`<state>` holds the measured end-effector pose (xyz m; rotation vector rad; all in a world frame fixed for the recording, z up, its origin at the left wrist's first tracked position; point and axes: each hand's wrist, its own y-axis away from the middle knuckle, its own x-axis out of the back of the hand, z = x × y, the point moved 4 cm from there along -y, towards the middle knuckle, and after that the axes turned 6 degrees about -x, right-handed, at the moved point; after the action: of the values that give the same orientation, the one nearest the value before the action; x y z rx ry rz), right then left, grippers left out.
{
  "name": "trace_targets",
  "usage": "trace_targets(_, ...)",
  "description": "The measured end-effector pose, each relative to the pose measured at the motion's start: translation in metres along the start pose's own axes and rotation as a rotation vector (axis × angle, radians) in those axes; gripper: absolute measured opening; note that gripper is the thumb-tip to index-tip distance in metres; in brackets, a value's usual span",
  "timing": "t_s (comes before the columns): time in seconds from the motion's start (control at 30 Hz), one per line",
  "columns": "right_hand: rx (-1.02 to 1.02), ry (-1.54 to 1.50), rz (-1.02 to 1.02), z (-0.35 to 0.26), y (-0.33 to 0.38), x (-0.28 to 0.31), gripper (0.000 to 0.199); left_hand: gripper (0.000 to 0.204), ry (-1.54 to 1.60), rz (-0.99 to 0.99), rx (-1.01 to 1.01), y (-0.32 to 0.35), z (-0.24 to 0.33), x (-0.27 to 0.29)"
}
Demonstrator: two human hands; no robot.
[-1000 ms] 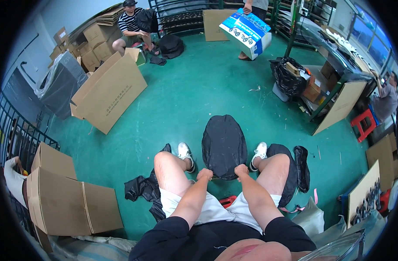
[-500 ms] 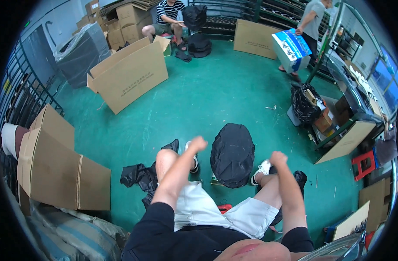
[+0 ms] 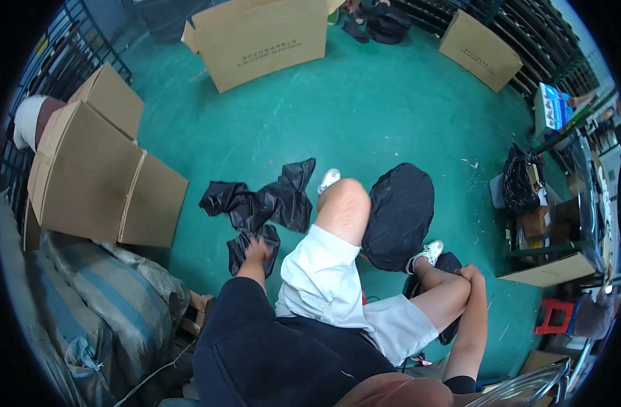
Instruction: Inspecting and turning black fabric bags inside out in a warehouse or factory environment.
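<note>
left hand (image 3: 258,251) at black fabric (image 3: 241,241), right hand (image 3: 470,273) on knee (image 3: 454,293), grips unclear, printed carton (image 3: 269,51)

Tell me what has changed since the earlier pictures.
The left hand let go of the black bundle and moved left, over black cloth; the right hand also let go and now rests on the right knee. The bundle stays between the shoes.
</note>
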<state>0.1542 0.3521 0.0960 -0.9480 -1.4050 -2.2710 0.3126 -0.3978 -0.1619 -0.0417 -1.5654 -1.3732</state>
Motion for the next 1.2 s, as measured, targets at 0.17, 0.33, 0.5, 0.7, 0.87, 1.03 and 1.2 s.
trace_targets(0.17,0.08,-0.085,0.094,-0.031,-0.008,0.007,0.052,0.083,0.184,-0.392,0.193,0.09,-0.114,-0.154)
trace_targets(0.33,-0.024,-0.1,0.032,0.014,-0.014,0.003,0.055,0.092,0.486,-0.111,0.196,0.065,-0.07,-0.144)
trace_targets(0.5,-0.179,-0.186,0.099,0.046,0.005,-0.002,0.06,0.106,0.519,0.121,0.314,0.056,-0.011,-0.042)
trace_targets(0.7,-0.21,-0.212,0.157,0.007,0.031,0.01,0.065,0.095,0.322,0.312,0.812,0.04,-0.082,-0.023)
trace_targets(0.87,-0.183,-0.173,0.127,-0.01,0.023,0.018,0.068,0.093,0.523,0.16,0.749,0.036,-0.149,-0.026)
trace_targets(1.03,-0.178,-0.127,0.12,-0.008,0.009,0.024,0.069,0.046,0.338,-0.08,0.539,0.031,-0.174,-0.048)
trace_targets(1.2,-0.121,-0.09,0.177,-0.029,0.022,0.026,0.065,0.028,1.379,0.501,-0.518,0.097,-0.197,-0.054)
